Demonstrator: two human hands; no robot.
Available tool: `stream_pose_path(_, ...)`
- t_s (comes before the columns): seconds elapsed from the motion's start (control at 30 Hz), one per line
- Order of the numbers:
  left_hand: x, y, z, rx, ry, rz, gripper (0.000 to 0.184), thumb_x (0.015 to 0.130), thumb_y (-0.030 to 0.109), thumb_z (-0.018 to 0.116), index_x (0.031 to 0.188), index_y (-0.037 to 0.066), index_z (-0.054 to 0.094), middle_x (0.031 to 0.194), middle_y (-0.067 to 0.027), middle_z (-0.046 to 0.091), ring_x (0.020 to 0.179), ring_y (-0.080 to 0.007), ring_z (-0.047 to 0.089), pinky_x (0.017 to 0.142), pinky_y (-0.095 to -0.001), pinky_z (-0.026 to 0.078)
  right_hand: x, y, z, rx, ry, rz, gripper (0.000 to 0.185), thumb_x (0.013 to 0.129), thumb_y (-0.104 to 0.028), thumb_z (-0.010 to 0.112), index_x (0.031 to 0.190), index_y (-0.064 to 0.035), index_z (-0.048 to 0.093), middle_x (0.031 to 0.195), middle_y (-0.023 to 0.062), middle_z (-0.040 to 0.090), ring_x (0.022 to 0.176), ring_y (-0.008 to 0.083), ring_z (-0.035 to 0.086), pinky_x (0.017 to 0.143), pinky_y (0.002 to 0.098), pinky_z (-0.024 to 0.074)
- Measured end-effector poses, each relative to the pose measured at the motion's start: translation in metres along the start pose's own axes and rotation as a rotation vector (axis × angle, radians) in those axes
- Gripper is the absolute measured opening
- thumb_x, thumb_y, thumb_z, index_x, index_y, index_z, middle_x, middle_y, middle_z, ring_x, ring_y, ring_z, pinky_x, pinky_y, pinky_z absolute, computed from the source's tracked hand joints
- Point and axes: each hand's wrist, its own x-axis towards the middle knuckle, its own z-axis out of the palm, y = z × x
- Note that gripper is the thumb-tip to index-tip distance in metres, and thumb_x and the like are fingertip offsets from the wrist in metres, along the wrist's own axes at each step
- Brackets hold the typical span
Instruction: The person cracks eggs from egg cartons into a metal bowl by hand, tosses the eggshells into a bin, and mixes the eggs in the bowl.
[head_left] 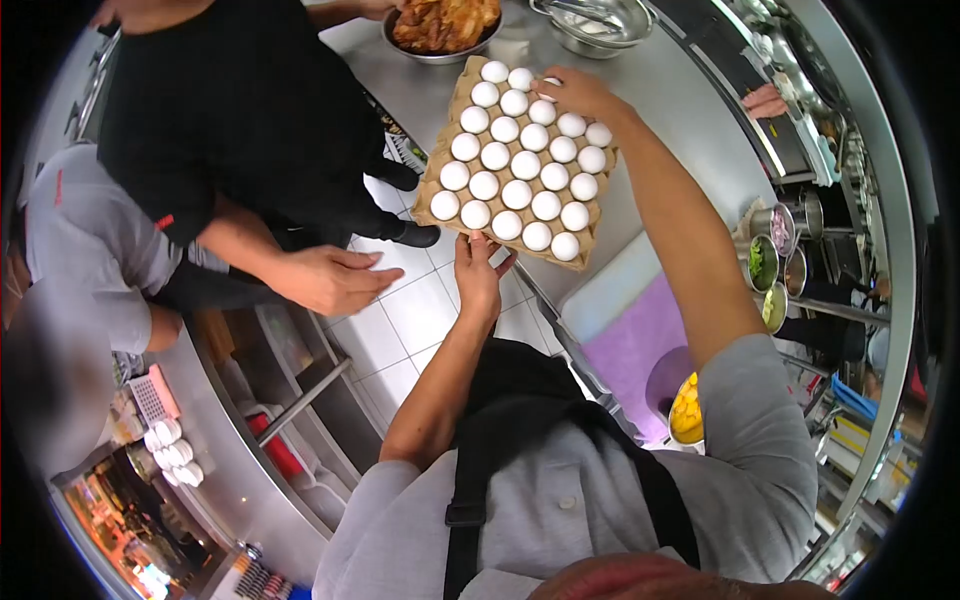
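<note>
A brown cardboard egg tray (pixel 590 240), filled with rows of white eggs (pixel 525 165), is held out in front of me, its far part over the steel counter. My left hand (pixel 478 282) grips the tray's near edge, thumb on top and the other fingers partly beneath. At the far right corner, my right hand (pixel 580 95) reaches over the tray, fingers closed about an egg (pixel 549 88). Whether that hand also bears on the tray edge is hidden. Left of the tray, a co-worker's open hand (pixel 335 280) extends toward it.
A bowl of browned meat (pixel 445 25) and metal bowls (pixel 595 25) stand on the steel counter (pixel 670 130). To the right lie a purple board (pixel 635 345) and a pot of yellow pieces (pixel 688 410). Two co-workers stand left, the nearer in a black shirt (pixel 240 110).
</note>
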Motion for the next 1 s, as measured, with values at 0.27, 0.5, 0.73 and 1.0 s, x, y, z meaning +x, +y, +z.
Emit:
stream_pose_path(0.27,0.007,0.01,0.013,-0.004,0.026,-0.021,0.061,0.109,0.059,0.038,0.148,0.012,0.045,0.141,-0.01,0.055,0.12,-0.0286,0.06,0.085,-0.0463,0.059,-0.018,0.011,-0.008,0.103,-0.028,-0.002,0.096,0.086,-0.081,0.057,0.133,0.0024,0.063,0.127,0.0233,0.068,0.118,0.0338,0.065,0.1,0.0454,0.0506)
stream_pose_path(0.5,-0.056,0.047,0.035,0.068,-0.167,0.008,0.058,0.111,0.051,0.04,0.146,0.005,0.043,0.136,-0.0124,0.057,0.117,-0.0262,0.061,0.08,-0.0407,0.061,-0.147,-0.02,-0.102,0.496,-0.125,0.216,0.07,0.09,-0.065,0.062,0.135,-0.0119,0.064,0.125,0.0149,0.069,0.11,0.0296,0.067,0.089,0.0508,0.0561)
stream_pose_path(0.73,-0.133,0.008,0.057,0.167,-0.425,-0.097,0.053,0.112,0.044,0.042,0.144,0.001,0.045,0.137,-0.012,0.053,0.118,-0.0276,0.054,0.089,-0.045,0.061,-0.241,0.076,-0.11,0.289,0.098,0.326,0.096,0.087,-0.084,0.053,0.138,-0.0029,0.063,0.135,0.016,0.066,0.122,0.0273,0.063,0.105,0.0437,0.0484)
stream_pose_path(1.0,-0.143,-0.063,0.052,0.235,-0.591,-0.248,0.051,0.113,0.039,0.04,0.138,-0.005,0.046,0.134,-0.0178,0.056,0.12,-0.0279,0.06,0.094,-0.0443,0.061,-0.297,0.17,-0.062,0.275,0.132,0.5,0.09,0.097,-0.077,0.044,0.149,-0.0044,0.054,0.152,0.0179,0.054,0.141,0.0311,0.049,0.119,0.0412,0.0343)
